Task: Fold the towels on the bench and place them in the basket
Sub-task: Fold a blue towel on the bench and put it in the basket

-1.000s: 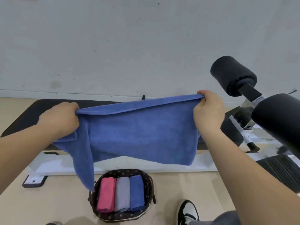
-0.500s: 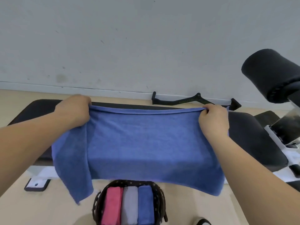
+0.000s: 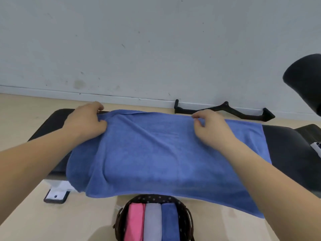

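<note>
A blue towel (image 3: 156, 153) lies spread across the black bench (image 3: 50, 126), its near edge hanging over the front. My left hand (image 3: 86, 120) grips the towel's far left corner, fingers curled over the far edge. Resting on the towel near its far edge, my right hand (image 3: 210, 127) has loosely curled fingers that hold nothing; the towel's far right corner lies flat to its right. Below the bench stands the dark dotted basket (image 3: 119, 221) with a pink towel (image 3: 133, 221), a grey towel (image 3: 152, 223) and a blue folded towel (image 3: 170, 223) side by side.
A black cable handle (image 3: 225, 110) lies on the floor by the white wall. A black foam roller (image 3: 305, 80) juts in at the upper right. The bench's white foot (image 3: 57, 193) stands on the wooden floor at the left.
The towel went from held up in the air to lying on the bench. My right hand let go of its corner and moved left. My left hand keeps its corner.
</note>
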A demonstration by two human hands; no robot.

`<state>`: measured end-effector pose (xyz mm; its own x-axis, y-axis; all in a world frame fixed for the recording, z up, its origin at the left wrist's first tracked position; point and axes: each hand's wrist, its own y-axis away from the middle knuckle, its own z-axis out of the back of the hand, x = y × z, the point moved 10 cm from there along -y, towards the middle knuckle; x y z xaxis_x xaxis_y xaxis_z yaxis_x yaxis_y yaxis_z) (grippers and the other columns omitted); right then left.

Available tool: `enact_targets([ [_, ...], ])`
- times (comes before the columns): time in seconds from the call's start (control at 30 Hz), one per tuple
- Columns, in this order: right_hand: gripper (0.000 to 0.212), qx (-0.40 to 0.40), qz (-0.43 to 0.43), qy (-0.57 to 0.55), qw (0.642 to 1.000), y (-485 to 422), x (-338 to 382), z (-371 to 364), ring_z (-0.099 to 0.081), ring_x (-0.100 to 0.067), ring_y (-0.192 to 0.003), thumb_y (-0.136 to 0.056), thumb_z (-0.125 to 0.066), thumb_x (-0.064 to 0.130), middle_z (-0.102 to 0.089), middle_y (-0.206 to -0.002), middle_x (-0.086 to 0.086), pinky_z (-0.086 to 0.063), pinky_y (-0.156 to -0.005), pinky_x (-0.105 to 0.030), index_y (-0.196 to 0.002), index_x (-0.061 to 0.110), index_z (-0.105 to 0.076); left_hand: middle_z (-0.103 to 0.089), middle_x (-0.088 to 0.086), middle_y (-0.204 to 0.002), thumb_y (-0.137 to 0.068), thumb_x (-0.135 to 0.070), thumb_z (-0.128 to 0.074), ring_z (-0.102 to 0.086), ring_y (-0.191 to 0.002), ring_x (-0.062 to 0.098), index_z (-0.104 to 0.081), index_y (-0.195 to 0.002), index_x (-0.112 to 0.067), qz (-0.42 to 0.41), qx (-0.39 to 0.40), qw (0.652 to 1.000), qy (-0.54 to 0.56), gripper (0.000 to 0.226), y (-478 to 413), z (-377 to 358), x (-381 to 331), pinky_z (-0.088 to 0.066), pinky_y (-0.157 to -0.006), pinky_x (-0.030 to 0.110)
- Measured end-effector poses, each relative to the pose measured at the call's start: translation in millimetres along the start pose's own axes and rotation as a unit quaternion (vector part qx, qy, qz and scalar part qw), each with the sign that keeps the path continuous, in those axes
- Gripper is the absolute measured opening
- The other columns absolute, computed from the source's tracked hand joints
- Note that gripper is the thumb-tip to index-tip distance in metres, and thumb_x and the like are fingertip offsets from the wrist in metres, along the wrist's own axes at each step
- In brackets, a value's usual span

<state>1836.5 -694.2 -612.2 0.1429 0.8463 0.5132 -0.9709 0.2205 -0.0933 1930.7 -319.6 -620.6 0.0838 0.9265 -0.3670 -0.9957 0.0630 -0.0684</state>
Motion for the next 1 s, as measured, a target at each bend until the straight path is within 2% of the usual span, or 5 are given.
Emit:
enact_targets([
  [0.2, 0.058, 0.139, 0.1, 0.108, 0.979, 30, 74, -87, -0.025, -0.024, -0.153, -0.098, -0.04, 0.066, -0.038, -0.161, -0.001, -0.019, -0.123, -0.056, -0.147, 0.037, -0.05, -0.07, -0.009, -0.089, -0.089, -0.015, -0.061, -0.063, -0.081, 0.01, -0.071, -0.096, -0.023, -0.012, 0.018, 0.996, 0.085, 0.015, 3, 0, 18, -0.046, -0.064, 0.023],
  [0.43, 0.075, 0.171, 0.094, 0.157, 0.968, 35, 97, -112, -0.004, -0.028, -0.159, -0.087, -0.033, 0.084, -0.014, -0.172, 0.001, -0.004, -0.122, -0.065, -0.155, 0.051, -0.03, -0.06, 0.001, -0.118, -0.094, -0.017, -0.066, -0.064, -0.099, 0.024, -0.061, -0.126, -0.017, 0.149, -0.181, 0.924, 0.304, 0.033, -7, 43, 66, -0.054, -0.091, 0.035],
  [0.53, 0.074, 0.16, 0.089, 0.178, 0.967, 38, 98, -111, -0.004, -0.029, -0.159, -0.091, -0.03, 0.081, -0.01, -0.172, -0.002, -0.004, -0.123, -0.064, -0.157, 0.048, -0.026, -0.061, 0.001, -0.119, -0.093, -0.021, -0.068, -0.06, -0.099, 0.022, -0.061, -0.128, -0.012, 0.139, -0.138, 0.955, 0.224, 0.037, 13, 40, 60, -0.046, -0.086, 0.031],
  [0.8, 0.068, 0.157, 0.171, 0.174, 0.957, 73, 142, -128, -0.004, -0.031, -0.159, -0.099, -0.031, 0.07, -0.006, -0.173, -0.003, -0.006, -0.126, -0.057, -0.16, 0.043, -0.02, -0.062, -0.005, -0.066, -0.085, -0.041, -0.065, -0.059, -0.064, 0.019, -0.056, -0.075, -0.015, 0.113, 0.012, 0.988, 0.104, 0.029, 78, 4, 56, -0.047, -0.06, 0.035],
  [1.0, 0.069, 0.178, 0.159, 0.183, 0.954, 76, 138, -141, 0.007, -0.031, -0.159, -0.097, -0.023, 0.074, 0.004, -0.174, 0.0, 0.004, -0.126, -0.058, -0.161, 0.048, -0.012, -0.062, 0.0, -0.082, -0.102, -0.035, -0.054, -0.059, -0.073, 0.018, -0.053, -0.092, -0.019, 0.101, -0.016, 0.992, 0.077, 0.018, 94, 7, 60, -0.045, -0.064, 0.035],
])
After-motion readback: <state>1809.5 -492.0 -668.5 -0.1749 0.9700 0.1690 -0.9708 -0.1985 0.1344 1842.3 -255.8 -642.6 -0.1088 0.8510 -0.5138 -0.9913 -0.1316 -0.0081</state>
